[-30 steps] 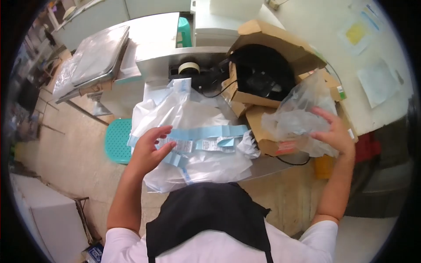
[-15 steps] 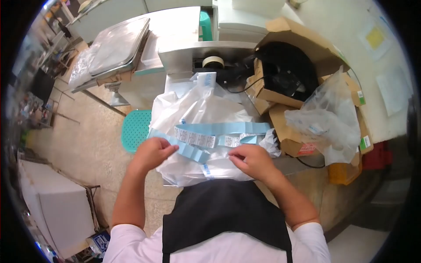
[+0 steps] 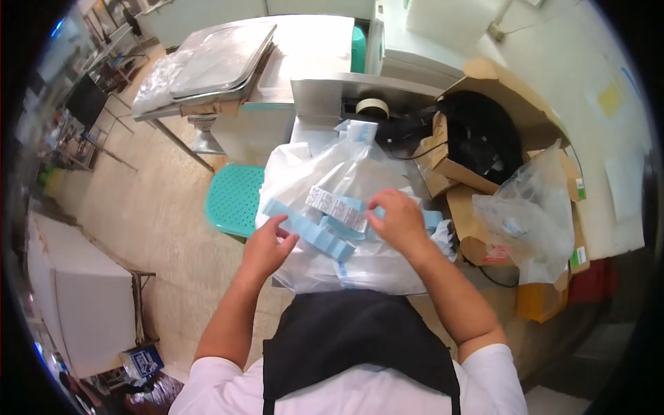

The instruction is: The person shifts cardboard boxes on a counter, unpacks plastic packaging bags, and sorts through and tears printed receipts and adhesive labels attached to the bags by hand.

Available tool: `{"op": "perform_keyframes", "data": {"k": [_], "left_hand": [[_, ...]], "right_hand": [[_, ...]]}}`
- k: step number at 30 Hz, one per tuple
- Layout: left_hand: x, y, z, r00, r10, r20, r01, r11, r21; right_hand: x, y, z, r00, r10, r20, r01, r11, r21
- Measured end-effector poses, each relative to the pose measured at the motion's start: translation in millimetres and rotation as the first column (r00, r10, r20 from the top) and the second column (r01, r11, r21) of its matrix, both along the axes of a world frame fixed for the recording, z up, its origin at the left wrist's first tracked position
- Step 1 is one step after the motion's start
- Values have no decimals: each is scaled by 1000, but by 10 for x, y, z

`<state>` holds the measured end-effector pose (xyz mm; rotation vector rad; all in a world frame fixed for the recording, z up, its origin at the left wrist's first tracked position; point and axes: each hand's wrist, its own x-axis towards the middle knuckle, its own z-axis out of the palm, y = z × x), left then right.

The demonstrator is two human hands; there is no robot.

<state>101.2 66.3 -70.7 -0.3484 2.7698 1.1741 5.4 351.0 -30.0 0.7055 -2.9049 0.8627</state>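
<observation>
A pale blue strip with printed white labels, the label strip [image 3: 337,208], lies folded in several bends over white plastic bags [image 3: 304,266]. My right hand [image 3: 398,220] pinches the strip at the right end of its printed stretch, thumb and forefinger close together. My left hand [image 3: 268,247] is beside the strip's plain blue lower-left part, its thumb and fingers apart. Whether its fingertips touch the strip, I cannot tell. More of the blue strip shows to the right of my right hand.
Beyond the bags is a roll of tape [image 3: 372,107]. At right are an open cardboard box [image 3: 477,183] with black items and a clear plastic bag [image 3: 529,214]. A green stool [image 3: 235,200] stands left, below a table with metal trays [image 3: 221,59].
My right hand has risen and closed on the printed strip, whose labelled part now slants downward to the right. My left hand's fingers have spread. The view has shifted left.
</observation>
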Motion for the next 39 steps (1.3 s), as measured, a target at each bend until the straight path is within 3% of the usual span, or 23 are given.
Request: {"op": "perform_keyframes", "data": {"k": [2,5,6,9,10,11,12,13,15,16,20,22,23,25,26,27,28,31,32,35,38,39], "left_hand": [[-53,-100,-76,987,129,-94,-128,992,10],[-227,-397,-313,911,248,-331,-307,941,-139],[-263,-474,-379,928,233,-292,-277,953,-120],[-411,-552,-378,997,72,33,-70,997,-43],[-412,-493,-264,989,138,-54,-133,987,87],[-409,-405,-141,969,209,-134,-177,959,221],[-409,-282,54,937,286,-201,-202,912,358],[-383,-143,324,893,211,-398,-93,951,296],[-293,129,871,686,35,-726,79,989,122],[-278,217,980,666,-15,-746,130,987,96],[-195,433,1001,618,-158,-770,317,946,60],[-110,555,913,651,-172,-739,381,917,122],[-92,561,798,618,-219,-755,407,911,68],[-54,675,827,630,-125,-767,310,945,101],[-35,685,768,768,57,-638,345,802,487],[-11,702,695,887,166,-431,287,533,796],[9,709,647,966,185,-182,148,185,971],[-7,615,679,998,27,60,-64,198,978],[-22,616,609,1000,24,-10,1,344,939],[-48,631,614,999,37,-39,21,411,912],[-87,644,639,995,95,-25,-21,453,891],[-99,641,640,996,80,-31,-9,460,888]], "right_hand": [[-72,98,-52,999,-41,-27,42,999,1],[-14,90,-55,999,-34,-33,33,999,-29],[55,62,-73,1000,-3,-17,2,999,-54],[238,-1,-163,997,61,55,-56,995,-88],[263,-33,-172,994,76,83,-68,993,-95],[253,-57,-148,966,76,248,-35,985,-167],[234,-71,-81,911,85,404,12,973,-231],[214,-76,-2,831,103,547,69,956,-284],[138,-94,219,538,240,808,190,899,-395],[127,-105,331,359,321,876,263,866,-425],[208,-258,613,119,567,815,546,648,-530],[246,-298,488,228,527,818,572,607,-551],[274,-300,430,277,502,820,587,588,-557],[264,-265,467,298,462,835,617,574,-538],[246,-243,488,309,441,843,628,571,-529],[235,-217,479,329,423,844,626,572,-530],[222,-193,460,347,407,845,621,575,-533],[211,-203,414,418,369,830,556,618,-555],[211,-205,410,447,356,820,526,637,-563],[210,-227,463,628,172,759,402,763,-505],[305,-160,561,940,-41,339,182,900,-396],[340,-173,648,970,22,240,82,906,-415]]}}
